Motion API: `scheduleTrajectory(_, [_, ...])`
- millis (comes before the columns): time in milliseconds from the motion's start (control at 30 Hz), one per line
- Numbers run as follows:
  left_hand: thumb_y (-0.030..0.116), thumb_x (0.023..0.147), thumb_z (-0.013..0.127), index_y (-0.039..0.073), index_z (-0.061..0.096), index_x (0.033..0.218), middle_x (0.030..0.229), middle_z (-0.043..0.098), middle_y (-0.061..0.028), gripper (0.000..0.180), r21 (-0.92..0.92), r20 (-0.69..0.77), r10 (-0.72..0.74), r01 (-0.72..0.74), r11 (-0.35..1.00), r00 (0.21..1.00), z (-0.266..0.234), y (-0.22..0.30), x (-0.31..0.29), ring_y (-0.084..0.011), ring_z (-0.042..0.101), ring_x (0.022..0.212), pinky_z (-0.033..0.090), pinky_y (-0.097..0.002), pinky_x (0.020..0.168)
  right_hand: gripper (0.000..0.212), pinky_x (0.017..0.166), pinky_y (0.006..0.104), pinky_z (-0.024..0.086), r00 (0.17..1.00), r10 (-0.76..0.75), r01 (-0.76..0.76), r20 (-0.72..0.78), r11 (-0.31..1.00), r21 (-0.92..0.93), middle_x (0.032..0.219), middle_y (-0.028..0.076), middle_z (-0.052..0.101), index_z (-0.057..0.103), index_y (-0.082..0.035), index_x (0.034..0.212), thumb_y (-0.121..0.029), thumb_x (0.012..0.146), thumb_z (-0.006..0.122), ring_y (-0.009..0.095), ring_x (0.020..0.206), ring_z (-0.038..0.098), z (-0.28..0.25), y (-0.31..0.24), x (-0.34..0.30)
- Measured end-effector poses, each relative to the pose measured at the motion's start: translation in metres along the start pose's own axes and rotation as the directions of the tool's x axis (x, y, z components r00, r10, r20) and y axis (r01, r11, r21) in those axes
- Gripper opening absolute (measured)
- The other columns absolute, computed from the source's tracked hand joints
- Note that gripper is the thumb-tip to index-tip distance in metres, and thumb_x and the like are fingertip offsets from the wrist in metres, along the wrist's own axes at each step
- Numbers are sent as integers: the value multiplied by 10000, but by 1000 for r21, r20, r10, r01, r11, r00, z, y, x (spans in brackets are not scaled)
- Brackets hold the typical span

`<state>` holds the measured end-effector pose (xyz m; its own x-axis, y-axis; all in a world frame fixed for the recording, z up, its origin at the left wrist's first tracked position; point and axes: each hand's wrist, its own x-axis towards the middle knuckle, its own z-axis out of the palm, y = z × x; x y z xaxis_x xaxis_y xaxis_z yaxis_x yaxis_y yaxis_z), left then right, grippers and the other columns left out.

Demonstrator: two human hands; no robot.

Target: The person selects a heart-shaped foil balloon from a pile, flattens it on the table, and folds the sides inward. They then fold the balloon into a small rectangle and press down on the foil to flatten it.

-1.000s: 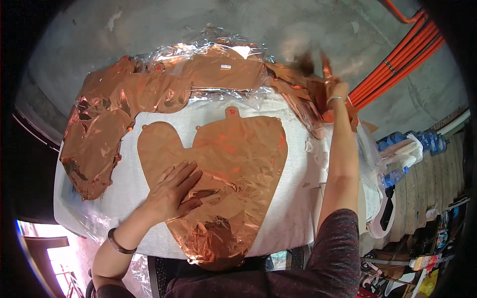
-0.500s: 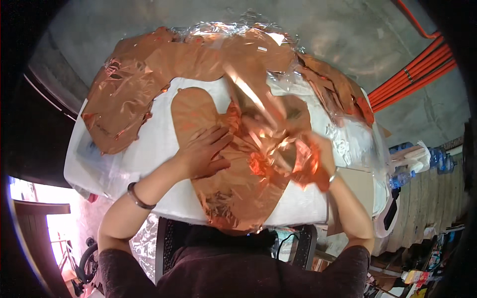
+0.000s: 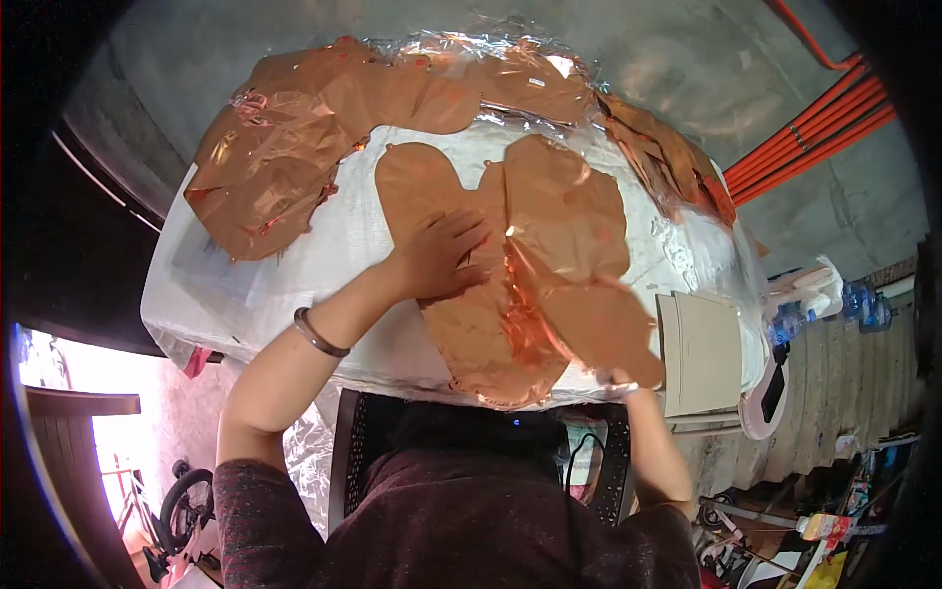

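Observation:
A flat, uninflated copper-coloured foil balloon [image 3: 569, 211] with rounded lobes is spread across the white-covered table in front of me. My left hand [image 3: 442, 257] lies flat on its left part, fingers stretched out over the foil. At the near right edge, my right hand [image 3: 624, 383] has the tip of a lower lobe between its fingers; the foil hides part of that hand. A reddish crease runs down the middle of the balloon, between its left part and the right lobes.
More copper foil pieces [image 3: 265, 177] lie along the table's left and far sides, with clear plastic wrap at the back. Another folded copper pile [image 3: 667, 157] sits at the far right. Beige cards [image 3: 702, 353] lie at the right edge. Orange pipes [image 3: 810, 133] run along the wall.
The crumpled, lifted right part of the foil balloon now lies spread out flat. My right hand has come down toward the near table edge. My left hand still presses on the foil.

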<state>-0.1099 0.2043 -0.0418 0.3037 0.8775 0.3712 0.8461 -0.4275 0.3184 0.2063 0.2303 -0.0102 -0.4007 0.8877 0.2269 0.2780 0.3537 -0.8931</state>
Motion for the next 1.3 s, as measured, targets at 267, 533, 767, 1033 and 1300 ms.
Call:
scheduleTrajectory(267, [409, 827, 627, 48, 440, 1332, 1358, 468, -157, 649, -100, -37, -19, 15, 995, 999, 0, -1, 0, -320, 418, 1284, 335, -451, 1040, 396, 1068, 450, 318, 954, -272, 269, 123, 603, -751, 1274, 145, 561, 671, -46, 1092, 61, 738, 529, 375, 1216, 458, 22, -32, -29])
scheduleTrajectory(533, [446, 850, 601, 50, 448, 1338, 1396, 439, -163, 647, -80, -38, 0, -3, 997, 999, -1, 1, 1, -333, 400, 1303, 319, -469, 1055, 363, 1017, 374, 400, 983, -131, 175, 128, 882, -438, 1236, 180, 595, 660, 17, 1068, 82, 752, 495, 343, 1185, 528, -9, -12, -14])
scheduleTrajectory(767, [469, 858, 586, 64, 444, 1348, 1410, 425, -162, 651, -64, -20, -18, 17, 998, 1000, 1, 0, -3, -316, 379, 1323, 309, -460, 1067, 362, 1040, 457, 354, 946, -234, 320, 223, 578, -750, 1269, 159, 567, 666, -63, 1109, 16, 760, 613, 378, 1221, 463, 9, -23, -23])
scheduleTrajectory(1033, [495, 865, 556, 42, 495, 1268, 1332, 495, -160, 609, -29, -131, 14, -18, 999, 991, 4, -1, 0, -315, 451, 1253, 352, -459, 1029, 350, 986, 425, 417, 943, -244, 332, 227, 645, -688, 1258, 225, 553, 615, -8, 1160, 9, 812, 574, 386, 1162, 518, 8, -31, -21])
scheduleTrajectory(1300, [440, 893, 538, 73, 443, 1351, 1366, 468, -172, 595, -63, -58, 18, -22, 998, 998, -1, 0, -1, -319, 411, 1292, 318, -445, 1058, 493, 1078, 464, 275, 953, -199, 301, 226, 569, -765, 1411, 221, 410, 530, -37, 1288, -293, 873, 603, 405, 1324, 337, 43, -42, -13])
